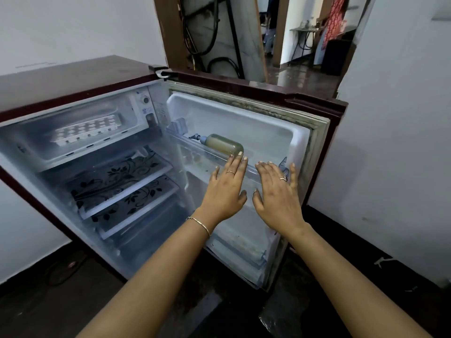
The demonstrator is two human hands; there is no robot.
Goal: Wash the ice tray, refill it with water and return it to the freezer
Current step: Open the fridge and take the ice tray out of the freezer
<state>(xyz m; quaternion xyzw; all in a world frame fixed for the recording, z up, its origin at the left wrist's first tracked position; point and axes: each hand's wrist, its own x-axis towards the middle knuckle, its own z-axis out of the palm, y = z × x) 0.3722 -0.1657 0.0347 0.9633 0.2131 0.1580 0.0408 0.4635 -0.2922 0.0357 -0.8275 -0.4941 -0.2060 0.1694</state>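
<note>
A white ice tray point(87, 131) lies inside the freezer compartment point(36, 152) at the top left of the small maroon fridge. The fridge door point(244, 118) stands wide open to the right. My left hand point(225, 189) and my right hand point(278, 193) are side by side with straight fingers in front of the door's inner shelf rail, well to the right of the tray. Neither hand holds anything. Whether the palms touch the door I cannot tell.
A bottle of yellowish liquid point(223, 145) lies on the door's upper shelf. Two shelves with a black leaf pattern point(117, 176) sit below the freezer. White walls stand on both sides. A doorway point(305, 40) behind the fridge leads to another room with a person.
</note>
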